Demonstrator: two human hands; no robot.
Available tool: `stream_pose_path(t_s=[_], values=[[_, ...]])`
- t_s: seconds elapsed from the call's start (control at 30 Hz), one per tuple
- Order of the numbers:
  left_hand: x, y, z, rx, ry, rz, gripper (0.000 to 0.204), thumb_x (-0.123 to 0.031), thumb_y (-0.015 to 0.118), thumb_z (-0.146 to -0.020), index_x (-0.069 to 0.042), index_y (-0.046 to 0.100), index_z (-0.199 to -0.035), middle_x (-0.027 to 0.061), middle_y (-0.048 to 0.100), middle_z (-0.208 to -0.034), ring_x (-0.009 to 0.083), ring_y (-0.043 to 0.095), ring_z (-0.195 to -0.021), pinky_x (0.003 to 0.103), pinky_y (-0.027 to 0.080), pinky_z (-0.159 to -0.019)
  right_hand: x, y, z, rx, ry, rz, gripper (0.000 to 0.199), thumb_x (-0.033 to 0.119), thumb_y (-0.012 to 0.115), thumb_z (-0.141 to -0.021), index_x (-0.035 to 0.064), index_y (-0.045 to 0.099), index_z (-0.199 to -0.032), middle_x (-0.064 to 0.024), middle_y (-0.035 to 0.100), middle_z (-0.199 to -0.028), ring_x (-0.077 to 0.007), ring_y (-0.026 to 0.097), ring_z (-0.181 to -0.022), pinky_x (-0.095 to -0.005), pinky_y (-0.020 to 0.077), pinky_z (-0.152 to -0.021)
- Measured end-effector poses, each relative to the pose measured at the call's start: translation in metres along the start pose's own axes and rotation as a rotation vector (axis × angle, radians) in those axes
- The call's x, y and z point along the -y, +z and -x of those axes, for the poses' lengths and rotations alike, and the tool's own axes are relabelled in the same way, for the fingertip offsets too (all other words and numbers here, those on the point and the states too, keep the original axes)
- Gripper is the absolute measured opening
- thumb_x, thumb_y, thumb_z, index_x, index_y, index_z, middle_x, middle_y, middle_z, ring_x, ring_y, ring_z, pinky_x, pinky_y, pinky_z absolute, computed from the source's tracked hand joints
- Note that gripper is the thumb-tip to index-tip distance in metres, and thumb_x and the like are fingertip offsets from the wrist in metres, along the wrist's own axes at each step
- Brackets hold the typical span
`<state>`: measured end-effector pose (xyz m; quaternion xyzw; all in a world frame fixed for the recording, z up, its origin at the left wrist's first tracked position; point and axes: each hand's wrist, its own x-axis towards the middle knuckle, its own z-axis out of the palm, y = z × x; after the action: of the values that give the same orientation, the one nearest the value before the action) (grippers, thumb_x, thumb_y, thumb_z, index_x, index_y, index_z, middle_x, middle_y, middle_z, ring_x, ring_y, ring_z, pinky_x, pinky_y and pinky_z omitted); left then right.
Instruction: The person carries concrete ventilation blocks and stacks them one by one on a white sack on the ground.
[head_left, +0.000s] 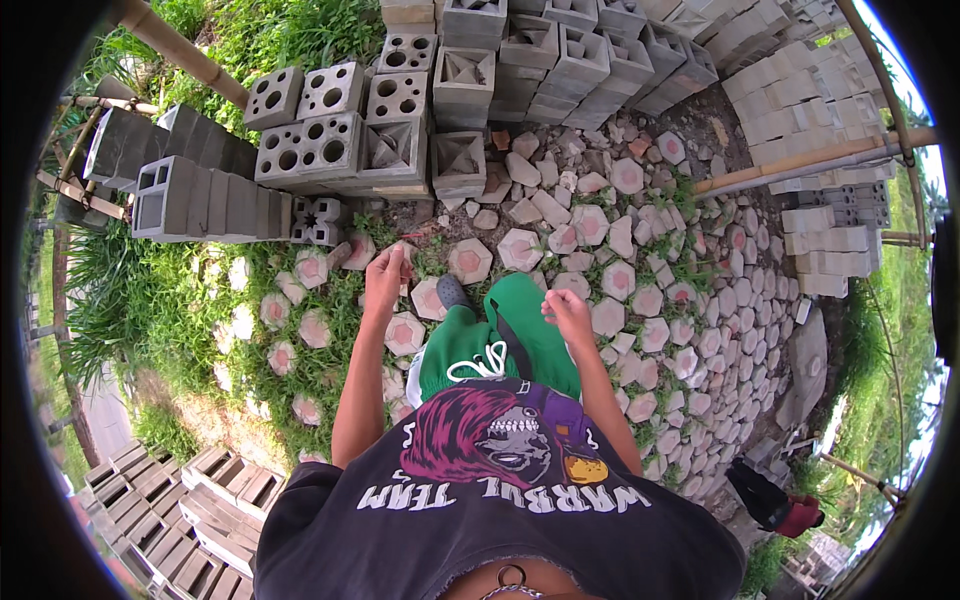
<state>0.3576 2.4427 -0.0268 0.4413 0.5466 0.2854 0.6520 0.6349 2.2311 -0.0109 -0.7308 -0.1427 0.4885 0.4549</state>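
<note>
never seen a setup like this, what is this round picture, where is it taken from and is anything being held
There is no machine here: a person wears a wide fisheye camera on their head, looking down, so straight edges bend near the rim. You see their shirt, green shorts and bare hands: left hand and right hand, both raised, fingers curled. I can't make out anything held in either. Below, hexagonal stones lie on the ground with grass between them. Grey blocks stand stacked ahead, and another person shows at lower right.
</note>
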Motion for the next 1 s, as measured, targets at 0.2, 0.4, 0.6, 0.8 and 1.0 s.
stream_pose_path(t_s=[0.2,0.4,0.6,0.8,1.0], values=[[-0.052,0.054,-0.081,0.085,0.009,0.089,0.028,-0.026,0.045,-0.098,-0.004,0.061,-0.095,0.0032,0.065,-0.089,0.0103,0.059,-0.072,0.024,0.046,-0.065,0.075,0.038,-0.094,0.156,-0.077,0.073,0.025,0.028,0.059,-0.091,0.0041,0.060,-0.095,-0.0023,0.064,-0.084,-0.0098,0.060,-0.078,-0.0258,0.0486,-0.069],[-0.101,0.100,-0.171,0.096,-0.049,0.038,0.029,-0.026,0.054,-0.094,-0.003,0.057,-0.112,0.0056,0.063,-0.101,0.0114,0.060,-0.088,0.026,0.046,-0.075,0.154,0.051,-0.239,0.197,0.019,0.010,0.023,0.026,0.060,-0.091,0.0035,0.059,-0.096,-0.0040,0.064,-0.087,-0.0118,0.061,-0.080,-0.0267,0.0504,-0.071],[-0.148,0.113,-0.350,-0.027,0.062,-0.102,0.047,-0.033,0.059,-0.091,-0.001,0.052,-0.124,0.0126,0.058,-0.120,0.0180,0.056,-0.109,0.032,0.044,-0.093,0.231,0.061,-0.443,0.113,0.007,0.131,0.023,0.025,0.060,-0.091,0.0047,0.058,-0.103,-0.0043,0.065,-0.092,-0.0116,0.060,-0.086,-0.0275,0.0492,-0.074],[-0.173,0.167,-0.614,-0.192,0.182,-0.277,0.093,-0.049,0.068,-0.079,0.001,0.024,-0.144,0.0255,0.038,-0.140,0.0304,0.045,-0.125,0.036,0.038,-0.102,0.306,0.114,-0.685,0.011,-0.290,0.263,0.057,0.034,0.064,-0.086,-0.0039,0.050,-0.125,-0.0183,0.056,-0.124,-0.0238,0.053,-0.115,-0.0329,0.0423,-0.095],[-0.226,0.216,-0.796,-0.084,0.023,-0.528,0.077,-0.045,0.067,-0.078,0.002,0.043,-0.133,0.0198,0.049,-0.133,0.0299,0.051,-0.116,0.043,0.038,-0.097,0.374,0.173,-0.856,0.004,-0.351,0.236,0.096,0.041,0.069,-0.081,-0.0107,0.017,-0.142,-0.0227,0.044,-0.138,-0.0286,0.050,-0.121,-0.0353,0.0398,-0.100]])
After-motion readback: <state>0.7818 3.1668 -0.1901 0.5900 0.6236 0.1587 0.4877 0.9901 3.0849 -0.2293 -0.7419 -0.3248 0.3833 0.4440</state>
